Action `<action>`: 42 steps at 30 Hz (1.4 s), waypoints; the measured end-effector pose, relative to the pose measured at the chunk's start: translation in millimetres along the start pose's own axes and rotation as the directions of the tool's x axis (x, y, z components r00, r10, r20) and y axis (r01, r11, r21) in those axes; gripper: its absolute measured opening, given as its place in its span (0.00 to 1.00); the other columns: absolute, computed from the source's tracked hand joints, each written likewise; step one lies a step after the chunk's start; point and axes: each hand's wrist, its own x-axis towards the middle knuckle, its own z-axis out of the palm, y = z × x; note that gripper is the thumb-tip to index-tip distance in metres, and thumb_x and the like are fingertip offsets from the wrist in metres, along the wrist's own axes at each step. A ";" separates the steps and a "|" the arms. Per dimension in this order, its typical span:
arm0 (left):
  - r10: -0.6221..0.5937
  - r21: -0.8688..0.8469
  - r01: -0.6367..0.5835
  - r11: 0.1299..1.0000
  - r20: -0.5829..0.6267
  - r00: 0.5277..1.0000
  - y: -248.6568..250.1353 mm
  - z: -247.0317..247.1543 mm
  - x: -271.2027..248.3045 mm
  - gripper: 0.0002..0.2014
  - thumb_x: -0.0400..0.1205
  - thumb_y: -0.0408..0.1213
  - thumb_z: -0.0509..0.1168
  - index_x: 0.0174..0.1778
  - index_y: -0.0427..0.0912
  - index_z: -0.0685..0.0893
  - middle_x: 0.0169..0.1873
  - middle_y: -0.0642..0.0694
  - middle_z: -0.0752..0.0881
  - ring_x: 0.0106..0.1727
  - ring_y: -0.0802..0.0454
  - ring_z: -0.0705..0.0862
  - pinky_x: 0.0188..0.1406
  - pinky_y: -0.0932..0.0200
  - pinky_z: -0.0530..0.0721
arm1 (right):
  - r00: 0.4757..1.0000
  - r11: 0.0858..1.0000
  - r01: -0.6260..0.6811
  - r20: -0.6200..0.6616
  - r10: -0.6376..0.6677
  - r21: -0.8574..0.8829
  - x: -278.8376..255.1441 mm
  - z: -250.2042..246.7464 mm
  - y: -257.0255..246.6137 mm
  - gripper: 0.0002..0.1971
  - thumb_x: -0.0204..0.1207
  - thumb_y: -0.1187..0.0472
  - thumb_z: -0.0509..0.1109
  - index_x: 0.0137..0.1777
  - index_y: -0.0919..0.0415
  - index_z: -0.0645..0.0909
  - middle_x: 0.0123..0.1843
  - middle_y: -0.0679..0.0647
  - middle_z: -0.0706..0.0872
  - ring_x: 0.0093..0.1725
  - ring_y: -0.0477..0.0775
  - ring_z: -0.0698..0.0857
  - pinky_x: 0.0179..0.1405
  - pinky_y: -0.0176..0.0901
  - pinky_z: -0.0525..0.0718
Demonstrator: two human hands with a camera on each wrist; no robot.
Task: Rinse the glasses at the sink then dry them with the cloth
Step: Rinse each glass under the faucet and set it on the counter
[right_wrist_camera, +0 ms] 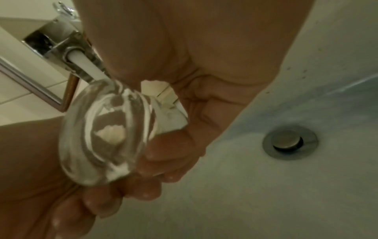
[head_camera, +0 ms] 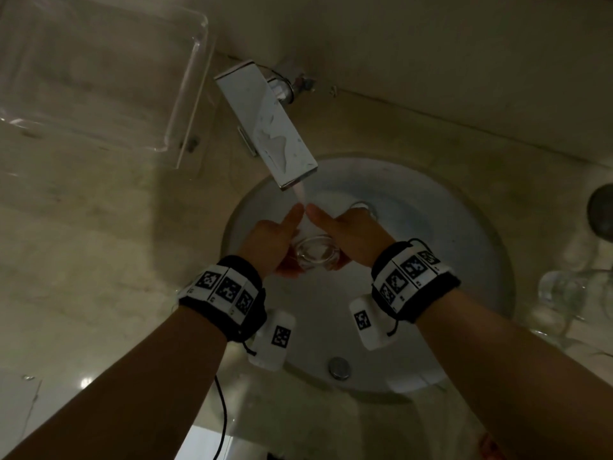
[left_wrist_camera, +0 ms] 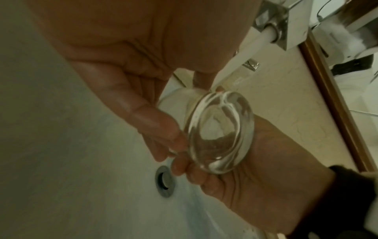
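Both hands hold one clear glass (head_camera: 315, 254) over the white sink basin (head_camera: 464, 247), under the faucet (head_camera: 265, 124). My left hand (head_camera: 275, 240) grips its left side and my right hand (head_camera: 351, 230) its right side. The two thumbs point up and nearly meet where the water stream (head_camera: 300, 192) falls. In the left wrist view the thick glass base (left_wrist_camera: 218, 134) faces the camera, and the fingers (left_wrist_camera: 143, 110) curl against it. The right wrist view shows water hitting the glass (right_wrist_camera: 106, 132), which lies between both palms.
Several more clear glasses (head_camera: 564, 293) stand on the counter right of the basin. A clear plastic tray (head_camera: 99, 71) sits at the back left. The drain (right_wrist_camera: 290, 142) lies in the basin below the hands. A dark round object (head_camera: 602, 210) is at the right edge.
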 end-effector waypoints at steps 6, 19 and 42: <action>0.195 -0.141 -0.176 0.974 0.135 0.972 -3.0 -11.5 0.9 0.11 0.84 0.36 0.69 0.62 0.47 0.80 0.54 0.42 0.88 0.51 0.48 0.88 0.56 0.46 0.88 | 0.986 0.984 0.159 0.038 -0.163 0.085 -1.4 -14.0 5.4 0.29 0.68 0.57 0.84 0.67 0.58 0.77 0.59 0.55 0.87 0.58 0.54 0.88 0.61 0.53 0.89; 0.427 -0.223 -0.398 0.890 0.102 0.898 0.4 -17.0 1.8 0.39 0.59 0.50 0.75 0.69 0.51 0.75 0.61 0.55 0.84 0.65 0.53 0.85 0.60 0.52 0.88 | 0.931 0.928 0.366 -0.035 -0.364 0.070 -5.7 -12.9 -6.5 0.44 0.56 0.67 0.88 0.73 0.59 0.72 0.68 0.56 0.83 0.67 0.56 0.84 0.66 0.61 0.86; 0.289 -0.154 -0.274 0.949 0.084 0.954 5.1 -17.9 9.7 0.29 0.71 0.40 0.78 0.69 0.45 0.80 0.61 0.45 0.88 0.59 0.49 0.89 0.58 0.51 0.89 | 0.955 0.954 0.295 -0.045 -0.292 0.055 2.4 -8.7 -3.5 0.38 0.65 0.53 0.85 0.74 0.59 0.74 0.67 0.55 0.85 0.65 0.54 0.86 0.65 0.53 0.87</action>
